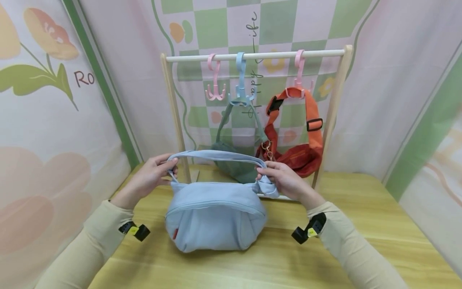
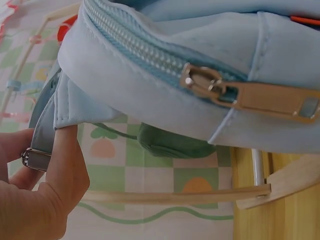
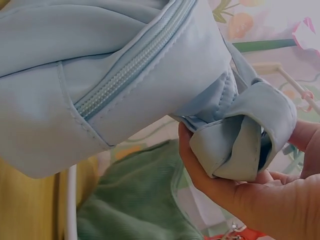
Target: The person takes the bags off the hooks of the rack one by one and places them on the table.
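Note:
A light blue shoulder bag [image 1: 216, 220] with a curved zipper and a small red tag is in front of the rack; whether its bottom touches the table is unclear. My left hand [image 1: 155, 172] pinches the left end of its strap [image 1: 220, 154], near a metal buckle [image 2: 37, 159]. At the strap's right end, my right hand [image 1: 283, 178] grips it beside a knotted loop [image 3: 245, 135] of the same fabric. The metal zipper pull [image 2: 275, 100] shows up close in the left wrist view.
Behind the bag stands a rack with a white bar [image 1: 267, 55] and wooden posts. A green bag [image 1: 236, 166] hangs from a blue hook [image 1: 240, 80], and a red-orange bag [image 1: 301, 158] from a pink hook [image 1: 298, 68]. Another pink hook [image 1: 215, 80] hangs at left. The tabletop [image 1: 361, 224] is wooden.

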The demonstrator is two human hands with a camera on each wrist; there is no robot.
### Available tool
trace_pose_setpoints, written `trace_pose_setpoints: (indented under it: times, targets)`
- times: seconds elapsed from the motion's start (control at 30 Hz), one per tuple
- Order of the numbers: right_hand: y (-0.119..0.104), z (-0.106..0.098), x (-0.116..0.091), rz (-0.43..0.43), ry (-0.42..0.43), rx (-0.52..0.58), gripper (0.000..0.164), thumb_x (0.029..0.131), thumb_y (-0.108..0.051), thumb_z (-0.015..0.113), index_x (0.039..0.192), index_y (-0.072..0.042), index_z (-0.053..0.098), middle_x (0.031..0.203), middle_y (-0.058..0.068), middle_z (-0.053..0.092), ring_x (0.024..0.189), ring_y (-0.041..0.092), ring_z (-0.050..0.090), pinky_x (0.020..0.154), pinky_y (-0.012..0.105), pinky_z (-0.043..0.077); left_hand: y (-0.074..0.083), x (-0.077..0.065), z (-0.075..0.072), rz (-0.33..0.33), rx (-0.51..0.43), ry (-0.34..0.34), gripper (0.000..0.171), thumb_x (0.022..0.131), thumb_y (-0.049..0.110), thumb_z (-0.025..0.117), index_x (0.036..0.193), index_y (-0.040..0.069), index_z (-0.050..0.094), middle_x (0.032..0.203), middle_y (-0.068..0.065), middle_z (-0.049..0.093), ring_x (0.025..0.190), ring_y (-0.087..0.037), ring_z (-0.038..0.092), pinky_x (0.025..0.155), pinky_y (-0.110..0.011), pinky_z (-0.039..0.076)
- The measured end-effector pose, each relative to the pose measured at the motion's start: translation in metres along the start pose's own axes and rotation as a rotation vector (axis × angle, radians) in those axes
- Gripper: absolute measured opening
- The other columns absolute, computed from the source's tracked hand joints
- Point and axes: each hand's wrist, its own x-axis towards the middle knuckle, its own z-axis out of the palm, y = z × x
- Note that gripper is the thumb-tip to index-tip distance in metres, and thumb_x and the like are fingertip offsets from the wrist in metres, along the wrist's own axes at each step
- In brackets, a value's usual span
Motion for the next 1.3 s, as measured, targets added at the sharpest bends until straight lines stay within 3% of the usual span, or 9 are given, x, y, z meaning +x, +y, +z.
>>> trace_pose_setpoints:
  times: [0.3, 0.7, 0.9, 1.3]
  targets:
    - [0.008, 0.012, 0.004, -0.02, -0.014, 0.009, 0.01, 0.099, -0.014, 0.047, 0.095, -0.01, 0.056, 0.08, -0.005, 0.061, 0.064, 0.006, 0.054, 0.056, 0.019, 0.045, -0.01, -0.003, -0.013, -0.03, 0.032, 0.01, 0.036, 0.098, 0.035, 0.05, 0.123, 0.009, 0.052, 0.087, -0.002, 0.056, 0.078, -0.013, 0.061, 0.075, -0.035, 0.055]
    - [0.02, 0.018, 0.014, 0.009, -0.019, 0.025, 0.011, 0.099, -0.015, 0.049, 0.093, -0.011, 0.057, 0.081, -0.005, 0.063, 0.065, 0.005, 0.056, 0.058, 0.02, 0.046, -0.017, -0.004, -0.026, -0.061, 0.048, 0.015, 0.037, 0.097, 0.034, 0.052, 0.122, 0.006, 0.051, 0.087, -0.001, 0.057, 0.078, -0.012, 0.061, 0.075, -0.034, 0.055]
    - [0.027, 0.023, 0.019, 0.055, 0.013, 0.016, 0.01, 0.098, -0.018, 0.052, 0.097, -0.01, 0.057, 0.083, -0.004, 0.063, 0.068, 0.006, 0.057, 0.06, 0.021, 0.047, -0.022, -0.002, -0.032, -0.073, 0.047, 0.011, 0.026, 0.097, 0.032, 0.052, 0.112, 0.011, 0.056, 0.085, 0.002, 0.057, 0.08, -0.013, 0.061, 0.077, -0.037, 0.054]
    - [0.047, 0.026, 0.033, 0.097, 0.027, -0.038, 0.014, 0.096, -0.022, 0.054, 0.096, -0.01, 0.06, 0.085, -0.005, 0.063, 0.074, 0.009, 0.056, 0.062, 0.025, 0.046, -0.04, 0.005, -0.043, -0.115, 0.012, 0.001, 0.011, 0.097, 0.028, 0.054, 0.095, 0.022, 0.063, 0.079, 0.005, 0.059, 0.076, -0.01, 0.06, 0.072, -0.03, 0.055]
